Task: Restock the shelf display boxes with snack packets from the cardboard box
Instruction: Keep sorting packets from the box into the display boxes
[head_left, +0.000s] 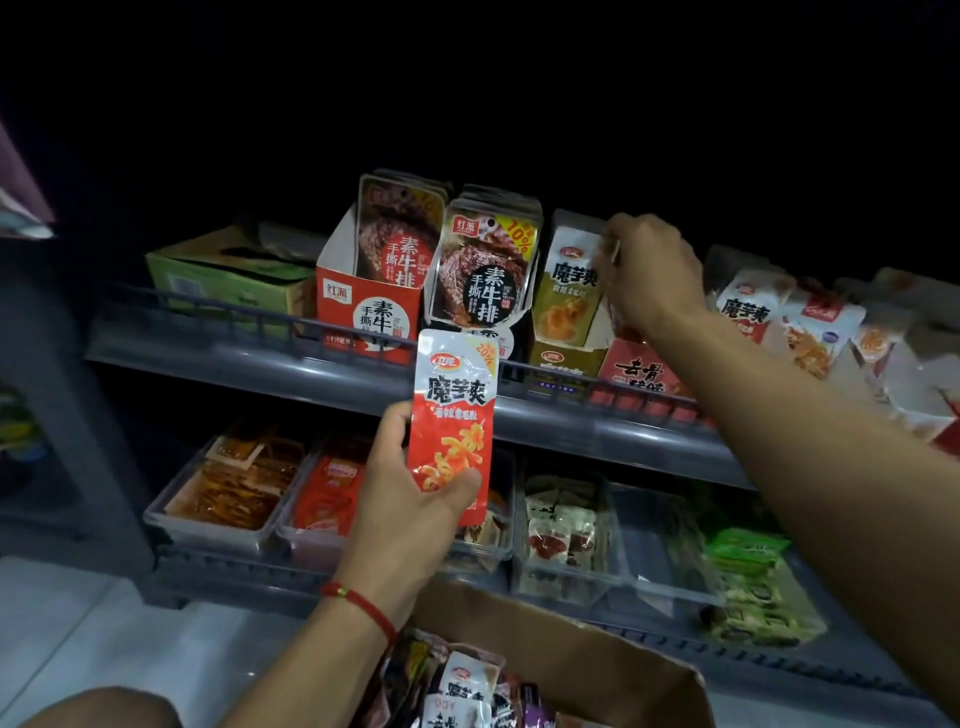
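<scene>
Head view: our left hand (410, 499) holds a red packet (452, 421), right hand (647, 273) pinches shelf packets (571, 280) (midway; box (597, 654) not yet emptied).

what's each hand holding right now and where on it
The left hand grips a red snack packet by its lower end. The right hand reaches among upper-shelf packets; whether it pinches one cannot be told.

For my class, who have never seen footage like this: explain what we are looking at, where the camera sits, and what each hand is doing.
There is no machine: a person wears one camera on the head, looking down at both hands. The left hand holds a red snack packet upright. The right hand reaches to the upper shelf, its fingers at a packet in the olive display box. At the bottom, the cardboard box holds more packets. The lower shelf has clear trays of snacks.
</scene>
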